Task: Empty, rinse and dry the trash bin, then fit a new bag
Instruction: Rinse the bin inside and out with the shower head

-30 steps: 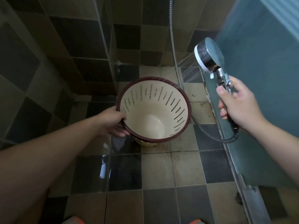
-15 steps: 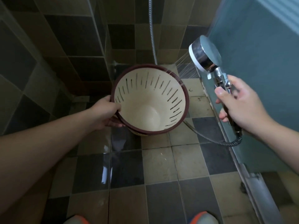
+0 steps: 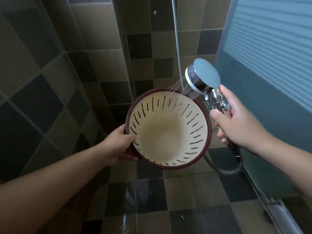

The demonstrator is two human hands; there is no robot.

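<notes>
Two bare forearms reach out from the bottom edge, one from each side, over the wet checkered floor tiles (image 3: 152,196) that shine below them. The left hand (image 3: 118,146) comes in low from the left with the wrist turned inward, thumb hooked over the dark red rim and fingers curled under it, so it grips the trash bin (image 3: 168,130) by its near-left edge. The bin hangs off the floor between the two hands, tipped so its mouth faces up and toward the person, cream inside with dark slits ringing the wall; nothing lies in it. To the right of the bin the right hand (image 3: 236,122) sits higher, the arm angled up from the lower right corner. Its thumb and fingers wrap the chrome handle of the shower head (image 3: 202,76), forefinger stretched up along the neck. The round head stands above that hand, its face tipped down and to the left. Thin jets of water (image 3: 177,90) leave it and strike the far rim of the bin. The ribbed hose (image 3: 226,171) loops beneath the right wrist, behind the bin. Beyond the right hand stands a frosted blue door (image 3: 270,56), and beyond both hands the tiled wall (image 3: 101,48).
</notes>
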